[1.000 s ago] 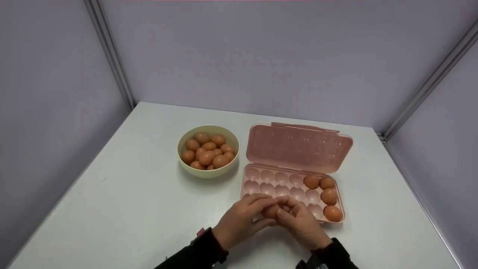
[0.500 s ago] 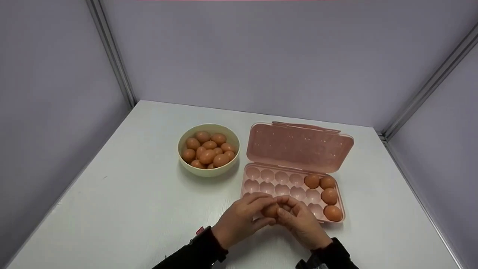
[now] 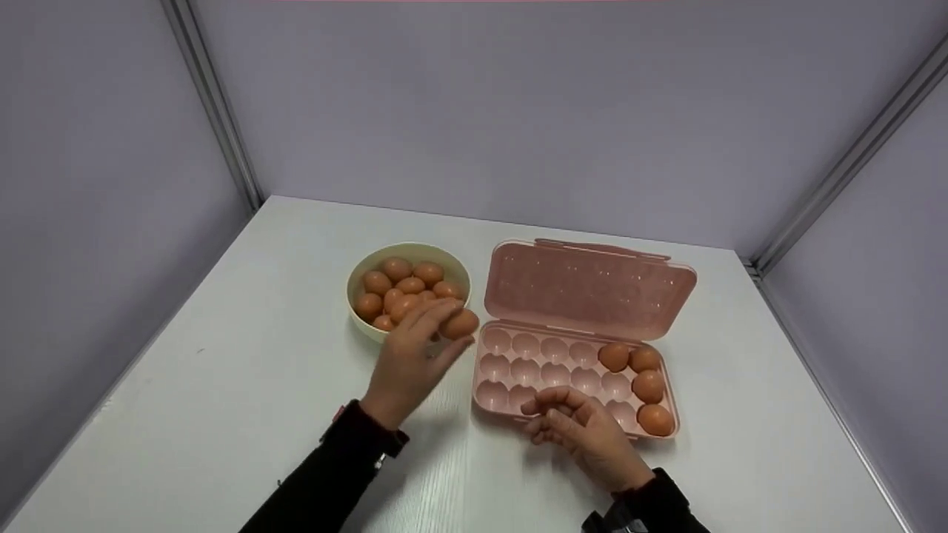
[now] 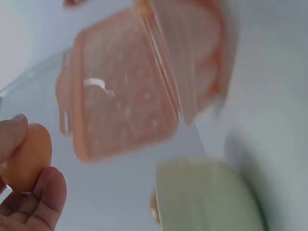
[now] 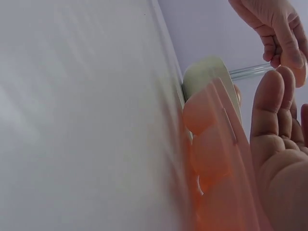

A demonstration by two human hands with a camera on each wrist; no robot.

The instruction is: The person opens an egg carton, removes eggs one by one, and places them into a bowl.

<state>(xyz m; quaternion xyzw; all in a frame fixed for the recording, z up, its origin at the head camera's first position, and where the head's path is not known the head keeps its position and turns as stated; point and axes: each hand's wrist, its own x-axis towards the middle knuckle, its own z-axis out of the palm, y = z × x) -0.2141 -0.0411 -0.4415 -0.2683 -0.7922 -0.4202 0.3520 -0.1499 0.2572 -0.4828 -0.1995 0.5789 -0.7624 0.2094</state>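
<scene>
White bench (image 3: 244, 385) carries a pink plastic egg box (image 3: 511, 403), lid up, with four brown eggs (image 3: 643, 385) at its right end. Just left of it sits a cream bowl (image 3: 358, 275) of more eggs. The left hand (image 3: 409, 363) hovers by the bowl's near rim, its grip pinching one egg (image 3: 461, 323). The right hand (image 3: 581, 437) rests at the box's front edge, fingers loosely curled around nothing.

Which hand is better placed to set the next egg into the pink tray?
Probably the left hand: its fingers already pinch an egg between the bowl and the tray. The right hand rests at the tray's near edge and appears to hold nothing.
</scene>
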